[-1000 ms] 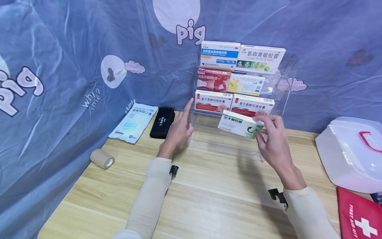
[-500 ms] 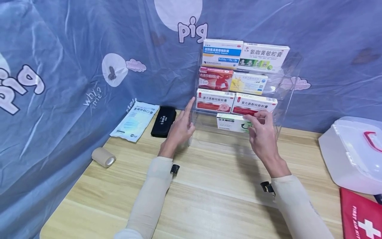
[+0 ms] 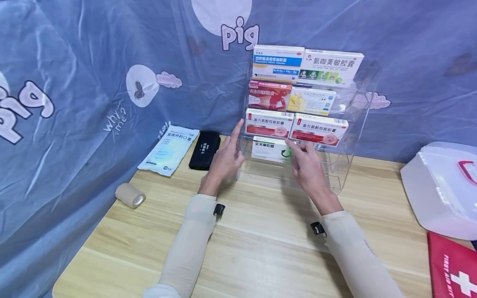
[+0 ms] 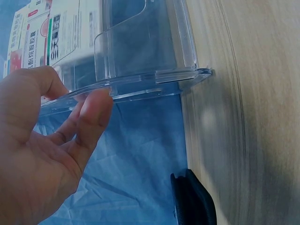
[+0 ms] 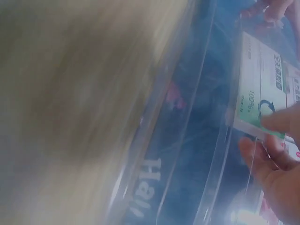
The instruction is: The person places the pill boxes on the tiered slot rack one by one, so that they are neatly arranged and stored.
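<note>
Right hand (image 3: 306,165), fingers pinching the white-green medicine box (image 3: 269,149), seats it in the clear acrylic rack's (image 3: 355,124) bottom tier; release remains. Left hand (image 3: 225,159), fingers spread, steadies the rack's side.

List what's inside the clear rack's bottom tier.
One white-and-green medicine box stands at the left of the clear rack's bottom tier, the right hand at its right end. That hand covers the box's right edge.

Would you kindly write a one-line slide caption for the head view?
Right hand sets a white-and-green box into a clear rack's bottom tier; left hand steadies its side.
</note>
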